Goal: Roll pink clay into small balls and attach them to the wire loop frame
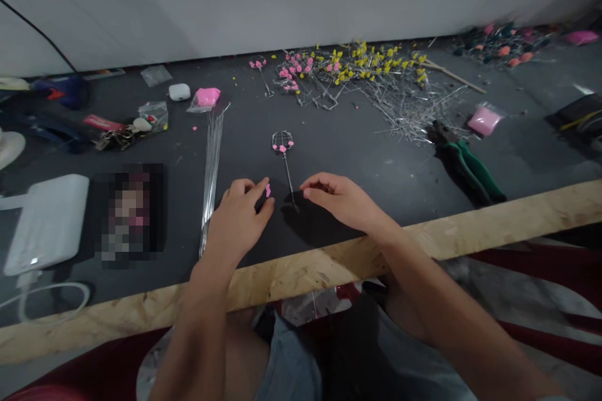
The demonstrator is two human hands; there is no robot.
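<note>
Head view: left hand (239, 216) fingers pinched on pink bead (268, 190), partly hidden. Right hand (339, 199) fingers curled at near end of wire stem (286, 169) on worktop (376, 156); grip not discernible. Far wire pile (376, 84) blurred.

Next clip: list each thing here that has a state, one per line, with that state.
left hand: pinching a pink bit
right hand: curled, fingertips by the wire stem
wire stem: lying flat, pink bits on its looped head
green pliers: lying unheld
wire bundle: lying straight
pink bag: cannot tell if sealed
</note>
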